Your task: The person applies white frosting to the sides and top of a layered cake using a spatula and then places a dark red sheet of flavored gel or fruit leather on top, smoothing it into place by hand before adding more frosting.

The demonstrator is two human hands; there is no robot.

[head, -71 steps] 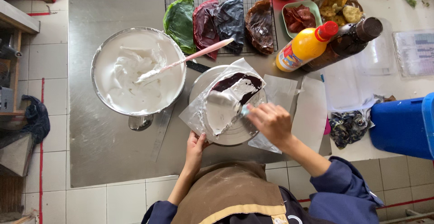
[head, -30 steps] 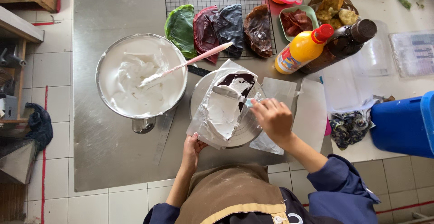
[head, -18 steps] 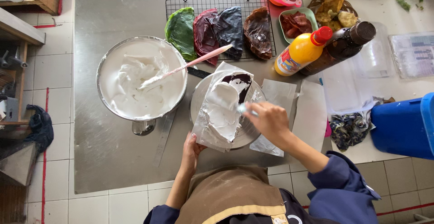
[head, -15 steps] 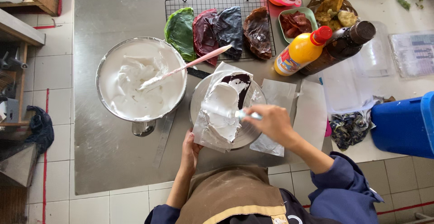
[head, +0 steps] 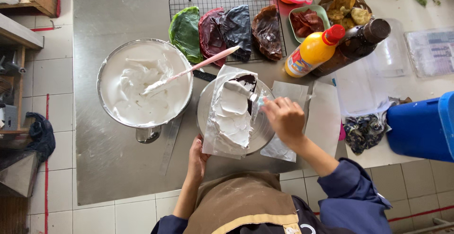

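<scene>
A dark cake layer [head: 245, 80] lies on paper on a round metal turntable [head: 266, 134], most of it covered in white cream [head: 231, 116]. My right hand [head: 283, 118] grips a palette knife [head: 241, 90] whose blade rests on the cream near the cake's far edge. Down at the turntable's near rim, my left hand [head: 197, 154] touches its edge and the paper. Left of the turntable stands a large metal bowl [head: 106, 68] of white cream with a pink spatula [head: 198, 66] leaning in it.
A wire rack [head: 227, 2] at the back carries green, red, dark and brown cake layers. To the right stand a yellow squeeze bottle [head: 312, 52], a dark bottle [head: 354, 45], a green dish [head: 307, 21], a blue bin [head: 423, 125] and clear plastic sheets.
The white cream has been spread over more of the dark layer. My right hand and the knife have shifted toward the cake's far edge; my left hand stays at the turntable's rim.
</scene>
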